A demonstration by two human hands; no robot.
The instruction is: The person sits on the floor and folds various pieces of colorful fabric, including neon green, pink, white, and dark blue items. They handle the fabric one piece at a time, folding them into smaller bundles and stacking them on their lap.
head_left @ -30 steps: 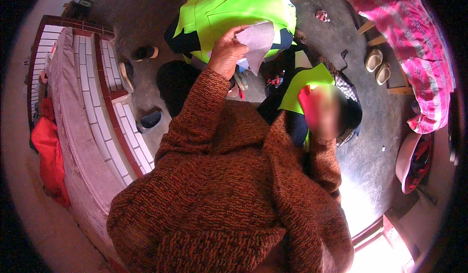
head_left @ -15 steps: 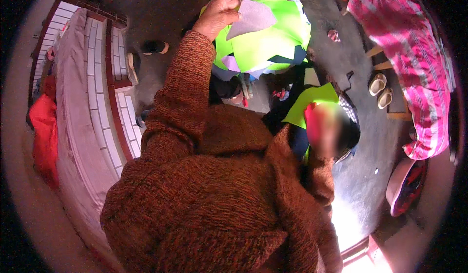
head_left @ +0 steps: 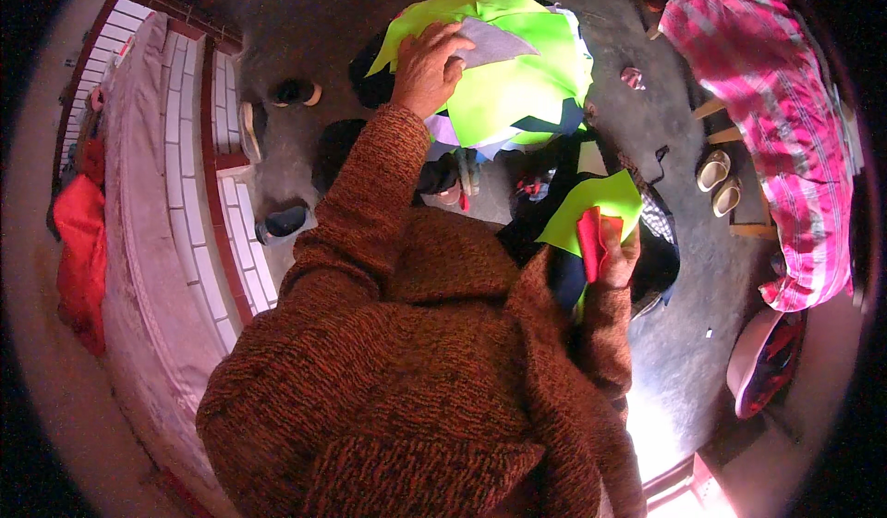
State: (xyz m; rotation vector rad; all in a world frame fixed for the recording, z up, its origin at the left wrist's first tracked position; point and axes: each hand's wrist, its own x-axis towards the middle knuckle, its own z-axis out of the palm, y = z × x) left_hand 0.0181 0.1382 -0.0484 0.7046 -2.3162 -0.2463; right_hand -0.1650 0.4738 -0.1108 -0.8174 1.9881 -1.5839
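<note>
In front of me lies a rounded heap of neon yellow-green fabric pieces (head_left: 517, 84), mixed with dark and lilac ones. My left hand (head_left: 430, 70) is on its left side, with bent fingers closed at the edge of a grey fabric piece (head_left: 501, 43); the palm hides part of that piece. Lower right, my right hand (head_left: 621, 257) grips a folded red fabric piece (head_left: 591, 241) between thumb and fingers. Behind the red cloth, a yellow-green piece (head_left: 596, 206) lies over dark cloth near my lap.
A pink plaid cloth (head_left: 762, 121) drapes over wooden furniture at right, with pale shoes (head_left: 719, 185) beside it. A basin (head_left: 762, 361) stands lower right. At left are a white-tiled ledge (head_left: 189, 158), a red cloth (head_left: 83, 259) and dark shoes (head_left: 286, 222) on the floor.
My left hand has moved down from the heap's upper edge, and its fingers have bent in at the grey piece. That piece sits slightly further right. The right hand stays about where it was.
</note>
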